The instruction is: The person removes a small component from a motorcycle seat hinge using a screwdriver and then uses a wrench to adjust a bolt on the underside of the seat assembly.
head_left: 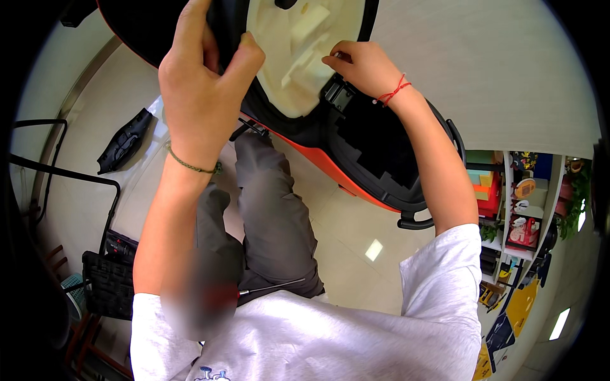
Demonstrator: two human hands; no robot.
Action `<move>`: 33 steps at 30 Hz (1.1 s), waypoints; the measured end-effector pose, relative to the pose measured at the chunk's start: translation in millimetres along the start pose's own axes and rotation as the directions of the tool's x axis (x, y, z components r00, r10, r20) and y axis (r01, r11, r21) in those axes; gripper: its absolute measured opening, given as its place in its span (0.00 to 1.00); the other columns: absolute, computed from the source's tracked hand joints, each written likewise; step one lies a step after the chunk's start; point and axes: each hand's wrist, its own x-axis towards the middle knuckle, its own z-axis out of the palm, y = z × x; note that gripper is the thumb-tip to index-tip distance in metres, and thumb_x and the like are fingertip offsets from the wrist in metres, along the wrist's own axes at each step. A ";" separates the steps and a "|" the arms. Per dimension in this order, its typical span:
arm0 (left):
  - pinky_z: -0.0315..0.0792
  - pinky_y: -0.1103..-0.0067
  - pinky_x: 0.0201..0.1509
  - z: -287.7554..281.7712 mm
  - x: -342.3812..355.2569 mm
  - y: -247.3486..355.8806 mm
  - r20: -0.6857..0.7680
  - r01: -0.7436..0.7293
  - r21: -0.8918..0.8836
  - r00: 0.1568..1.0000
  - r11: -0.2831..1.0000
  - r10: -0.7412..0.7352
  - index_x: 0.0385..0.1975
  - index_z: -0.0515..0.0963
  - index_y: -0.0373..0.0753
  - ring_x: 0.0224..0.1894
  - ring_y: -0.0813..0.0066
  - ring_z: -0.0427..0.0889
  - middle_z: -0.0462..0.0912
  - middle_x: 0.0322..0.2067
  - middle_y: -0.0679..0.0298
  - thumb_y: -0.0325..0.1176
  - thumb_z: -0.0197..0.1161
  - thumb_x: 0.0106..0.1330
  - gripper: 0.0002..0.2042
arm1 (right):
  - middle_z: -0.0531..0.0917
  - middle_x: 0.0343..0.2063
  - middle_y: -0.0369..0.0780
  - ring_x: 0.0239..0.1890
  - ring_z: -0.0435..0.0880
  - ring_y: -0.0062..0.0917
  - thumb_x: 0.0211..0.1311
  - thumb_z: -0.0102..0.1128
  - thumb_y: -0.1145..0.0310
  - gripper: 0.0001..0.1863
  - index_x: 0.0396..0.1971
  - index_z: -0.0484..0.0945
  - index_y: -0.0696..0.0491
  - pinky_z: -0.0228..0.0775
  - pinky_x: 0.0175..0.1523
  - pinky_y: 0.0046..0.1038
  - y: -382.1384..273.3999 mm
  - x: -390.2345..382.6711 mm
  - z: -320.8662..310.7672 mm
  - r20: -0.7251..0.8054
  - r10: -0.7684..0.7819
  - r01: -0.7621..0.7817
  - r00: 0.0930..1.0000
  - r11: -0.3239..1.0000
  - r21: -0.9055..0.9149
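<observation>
In front of me stands an orange and black scooter body [311,155] with its seat raised. The cream underside of the seat [279,57] faces me, framed by a black rim. My left hand [203,82] grips that rim, thumb over its inner edge and the other fingers mostly hidden behind it. My right hand [362,63] is closed in a pinch by the cream underside, just above the black hinge [338,94]; whatever its fingertips hold is too small to make out. Below the right forearm opens the dark storage bin [375,140].
A screwdriver [273,287] lies across my lap. On the floor at left is a black molded panel [126,141], near a black metal frame [70,171] and a black woven-looking item [107,286]. Shelves [508,209] with boxes and plants stand at right.
</observation>
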 end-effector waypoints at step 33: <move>0.49 0.88 0.28 1.0 2.0 -1.1 0.054 -0.103 0.099 0.994 0.990 0.098 0.65 0.69 0.39 0.24 0.86 0.53 0.54 0.21 0.76 0.23 0.62 0.60 0.29 | 0.79 0.26 0.44 0.31 0.82 0.35 0.61 0.58 0.62 0.11 0.29 0.77 0.56 0.76 0.33 0.35 -39.1 -54.0 96.5 -0.388 0.004 -0.073 0.922 0.984 -0.165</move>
